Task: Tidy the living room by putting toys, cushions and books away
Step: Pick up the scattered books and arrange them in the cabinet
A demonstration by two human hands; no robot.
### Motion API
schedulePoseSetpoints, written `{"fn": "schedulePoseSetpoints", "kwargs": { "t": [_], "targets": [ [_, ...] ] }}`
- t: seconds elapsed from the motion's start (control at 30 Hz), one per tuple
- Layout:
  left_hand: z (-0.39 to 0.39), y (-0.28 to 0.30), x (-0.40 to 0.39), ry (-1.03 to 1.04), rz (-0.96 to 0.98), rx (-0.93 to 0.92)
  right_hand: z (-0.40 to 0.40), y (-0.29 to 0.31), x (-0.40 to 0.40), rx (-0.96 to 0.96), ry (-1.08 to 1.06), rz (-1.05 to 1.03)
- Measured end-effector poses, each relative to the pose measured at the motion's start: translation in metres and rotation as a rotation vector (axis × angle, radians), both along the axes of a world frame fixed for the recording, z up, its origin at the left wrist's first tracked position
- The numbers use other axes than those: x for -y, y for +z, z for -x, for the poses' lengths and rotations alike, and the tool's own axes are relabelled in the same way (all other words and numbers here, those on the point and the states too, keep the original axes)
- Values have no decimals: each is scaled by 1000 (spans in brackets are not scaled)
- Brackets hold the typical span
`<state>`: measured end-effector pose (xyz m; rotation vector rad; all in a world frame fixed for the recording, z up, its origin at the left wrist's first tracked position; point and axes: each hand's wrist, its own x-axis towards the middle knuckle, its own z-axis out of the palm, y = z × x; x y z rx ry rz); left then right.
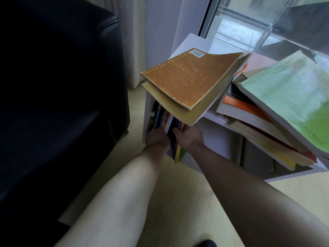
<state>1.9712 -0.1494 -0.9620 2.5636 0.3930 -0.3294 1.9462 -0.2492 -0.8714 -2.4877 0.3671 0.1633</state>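
**Two hands, one bundle of thin books going into the shelf**

Two hands work at the low white bookcase [211, 125] beside the dark sofa [58, 82]. The left hand [157, 138] and the right hand [189, 137] are clasped from either side round a bundle of thin books [175, 148], fingers curled over their spines; the bundle stands upright at the mouth of the left compartment, partly in and partly jutting out over the floor, next to a row of books [162, 118] already shelved there.

These look like slim paperbacks: light, but floppy and glossy, so they will probably slide against each other and fan out unless squeezed flat from both sides, low and near the spines, as now.

Overhead is the awkward part. An orange book [188, 77] and a yellow one [178, 106] beneath it lie on the bookcase top and overhang the compartment, just above the hands. To the right, a slumped pile topped by a green book [292, 97] leans off the edge. Lifting the bundle or bumping the top could bring either one down. A window [249, 20] is behind.
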Motion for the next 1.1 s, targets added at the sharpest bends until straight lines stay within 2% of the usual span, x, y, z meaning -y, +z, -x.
{"fn": "schedulePoseSetpoints", "kwargs": {
  "t": [0.13, 0.23, 0.43, 0.63, 0.77, 0.87, 1.1],
  "targets": [
    [17, -10, 8, 120, 171, 37, 5, -2, 2, 16, -27, -49],
    [28, -16, 20, 171, 228, 50, 15, -4, 3, 53, -20, -46],
    [46, -32, 39, 239, 402, 156, 41, 1, 10, 178, 78, 9],
    [48, -32, 36, 241, 389, 142, 39, 5, 15, 107, 206, 44],
    [44, -32, 23, 110, 305, 79, 30, 9, 15, 34, 152, 51],
    [45, -28, 10, -4, 247, 106, 23, 6, 13, 2, 142, 70],
    [41, -16, -17, -71, 226, 142, 17, 0, 6, -94, 125, 0]
  ]
}}
